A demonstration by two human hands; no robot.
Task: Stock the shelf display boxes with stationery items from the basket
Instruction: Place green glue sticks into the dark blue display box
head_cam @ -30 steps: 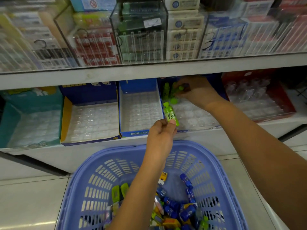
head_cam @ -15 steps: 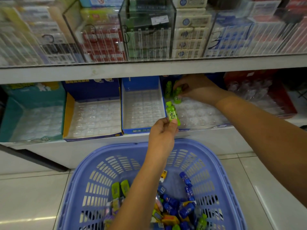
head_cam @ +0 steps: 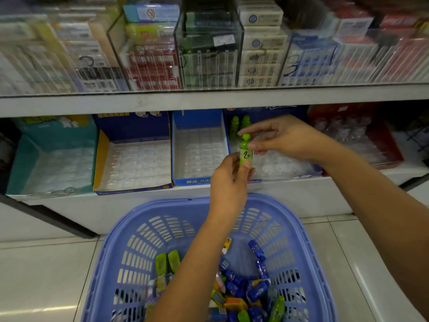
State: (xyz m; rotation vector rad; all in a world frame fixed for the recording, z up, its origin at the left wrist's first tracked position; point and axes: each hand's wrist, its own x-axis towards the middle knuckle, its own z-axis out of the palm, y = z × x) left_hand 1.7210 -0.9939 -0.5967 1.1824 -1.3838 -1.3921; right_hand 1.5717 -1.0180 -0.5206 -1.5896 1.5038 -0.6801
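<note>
A small green bottle-shaped item (head_cam: 245, 151) with a "2" label stands upright in front of the lower shelf. My left hand (head_cam: 229, 184) pinches its lower end. My right hand (head_cam: 285, 138) has its fingertips at the item's cap and side. Two more green items (head_cam: 239, 125) stand at the back of the blue display box (head_cam: 287, 169) with a clear cell tray. Below, the lilac basket (head_cam: 144, 233) holds several blue, green and orange items (head_cam: 243, 291).
Three other display boxes sit left of it on the lower shelf: teal (head_cam: 53, 159), yellow-edged blue (head_cam: 132, 163) and blue (head_cam: 197, 147), all with bare clear trays. A red box (head_cam: 362, 135) stands at the right. The upper shelf (head_cam: 209, 98) carries packed stationery. Tiled floor (head_cam: 41, 270) surrounds the basket.
My right hand came back from the rear of the box, leaving green items standing there, and now meets the green item that my left hand has raised slightly.
</note>
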